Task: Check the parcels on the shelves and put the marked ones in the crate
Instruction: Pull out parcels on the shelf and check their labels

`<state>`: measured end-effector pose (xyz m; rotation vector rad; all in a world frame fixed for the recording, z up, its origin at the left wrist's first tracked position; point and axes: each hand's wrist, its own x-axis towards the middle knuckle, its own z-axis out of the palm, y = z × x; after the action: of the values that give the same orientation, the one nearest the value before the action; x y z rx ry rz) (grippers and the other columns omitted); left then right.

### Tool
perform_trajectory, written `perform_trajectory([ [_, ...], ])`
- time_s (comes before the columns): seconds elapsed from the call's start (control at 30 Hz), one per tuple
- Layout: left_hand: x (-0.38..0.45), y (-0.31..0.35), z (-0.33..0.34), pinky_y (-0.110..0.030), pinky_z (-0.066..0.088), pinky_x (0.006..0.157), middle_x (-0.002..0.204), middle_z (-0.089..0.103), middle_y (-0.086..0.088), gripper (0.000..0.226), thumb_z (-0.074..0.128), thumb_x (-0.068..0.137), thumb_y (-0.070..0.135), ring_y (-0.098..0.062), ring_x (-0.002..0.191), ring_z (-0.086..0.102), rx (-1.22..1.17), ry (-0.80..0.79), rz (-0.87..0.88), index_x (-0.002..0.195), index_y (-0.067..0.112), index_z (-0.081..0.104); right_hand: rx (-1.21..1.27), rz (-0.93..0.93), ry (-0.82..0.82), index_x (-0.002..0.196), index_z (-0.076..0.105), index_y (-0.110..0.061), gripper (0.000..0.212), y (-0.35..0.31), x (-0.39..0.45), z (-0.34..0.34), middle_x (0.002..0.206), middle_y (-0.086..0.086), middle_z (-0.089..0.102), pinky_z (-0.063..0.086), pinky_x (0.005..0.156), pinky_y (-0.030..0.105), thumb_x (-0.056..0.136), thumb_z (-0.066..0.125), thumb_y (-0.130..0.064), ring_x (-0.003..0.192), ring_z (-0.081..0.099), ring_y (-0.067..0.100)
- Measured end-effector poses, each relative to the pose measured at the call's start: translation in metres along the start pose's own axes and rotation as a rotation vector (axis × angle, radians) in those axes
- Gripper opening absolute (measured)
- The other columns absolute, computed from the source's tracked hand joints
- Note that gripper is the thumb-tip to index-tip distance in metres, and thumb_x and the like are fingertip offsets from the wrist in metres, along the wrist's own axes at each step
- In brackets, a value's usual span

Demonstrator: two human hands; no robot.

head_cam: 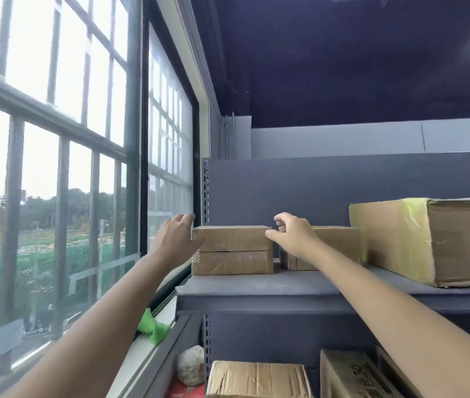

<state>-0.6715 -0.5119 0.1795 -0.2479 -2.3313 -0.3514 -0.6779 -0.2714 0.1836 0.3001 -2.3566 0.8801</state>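
Note:
A small brown cardboard parcel (232,249) stands at the left end of the grey top shelf (271,294). My left hand (174,239) is spread at its left side, thumb touching the upper left corner. My right hand (292,235) is at its upper right corner, thumb against the edge and fingers loosely curled above it. Neither hand grips the parcel. A second small parcel (340,245) sits just behind my right hand. A large parcel (435,242) with yellow tape stands at the right. No mark is visible on any parcel. No crate is in view.
A large window (55,168) runs along the left, with a green cloth (153,328) on its sill. On the lower shelf lie two more cardboard parcels (256,379) (354,374). A pale bag (190,366) sits beside the shelf post.

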Motion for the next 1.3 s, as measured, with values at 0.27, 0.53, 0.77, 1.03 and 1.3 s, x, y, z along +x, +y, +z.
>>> perform_trajectory([
  [0.27, 0.03, -0.001, 0.036, -0.036, 0.034, 0.083, 0.123, 0.052, -0.021, 0.048, 0.036, 0.096, 0.04, -0.033, 0.111, 0.048, -0.313, -0.04, -0.205, 0.119, -0.002, 0.046, -0.011, 0.105, -0.059, 0.104, 0.055, -0.011, 0.041, -0.003, 0.028, 0.033, 0.105, 0.004, 0.054, 0.036, 0.068, 0.027, 0.091, 0.043, -0.049, 0.103, 0.05, 0.028],
  [0.53, 0.023, 0.013, 0.031, -0.023, 0.028, 0.048, 0.098, 0.05, -0.012, 0.029, 0.034, 0.098, 0.032, -0.016, 0.066, 0.045, -0.407, -0.049, -0.293, 0.1, 0.005, 0.044, 0.064, 0.148, 0.017, 0.137, 0.034, -0.001, 0.059, -0.014, 0.014, 0.04, 0.138, 0.012, 0.045, 0.037, 0.09, 0.03, 0.094, 0.042, -0.041, 0.121, 0.046, 0.029],
  [0.77, -0.002, 0.022, 0.002, -0.03, 0.035, 0.074, 0.112, 0.054, -0.013, 0.041, 0.04, 0.096, 0.032, -0.023, 0.095, 0.047, -0.604, 0.046, -0.254, 0.124, 0.002, 0.046, 0.271, 0.12, 0.175, 0.089, 0.057, -0.016, 0.03, -0.025, -0.012, 0.025, 0.088, 0.002, 0.059, 0.04, 0.07, 0.029, 0.095, 0.041, -0.041, 0.094, 0.05, 0.028],
  [1.03, -0.06, 0.048, -0.04, -0.043, 0.046, 0.093, 0.119, 0.058, -0.014, 0.036, 0.048, 0.094, 0.032, -0.028, 0.105, 0.056, -0.792, 0.165, -0.274, 0.121, 0.007, 0.047, 0.661, 0.121, 0.34, 0.116, 0.053, -0.002, 0.03, -0.047, -0.083, -0.004, 0.112, 0.013, 0.062, 0.047, 0.083, 0.03, 0.092, 0.051, -0.02, 0.105, 0.058, 0.026],
  [1.3, -0.143, 0.115, -0.068, -0.03, 0.049, 0.079, 0.106, 0.052, -0.003, 0.032, 0.064, 0.087, 0.025, -0.013, 0.092, 0.054, -1.271, 0.359, -0.421, 0.108, 0.014, 0.043, 0.822, -0.013, 0.386, 0.13, 0.05, -0.011, 0.048, -0.034, -0.176, -0.06, 0.126, -0.001, 0.057, 0.045, 0.09, 0.016, 0.084, 0.062, -0.012, 0.113, 0.053, 0.008],
])
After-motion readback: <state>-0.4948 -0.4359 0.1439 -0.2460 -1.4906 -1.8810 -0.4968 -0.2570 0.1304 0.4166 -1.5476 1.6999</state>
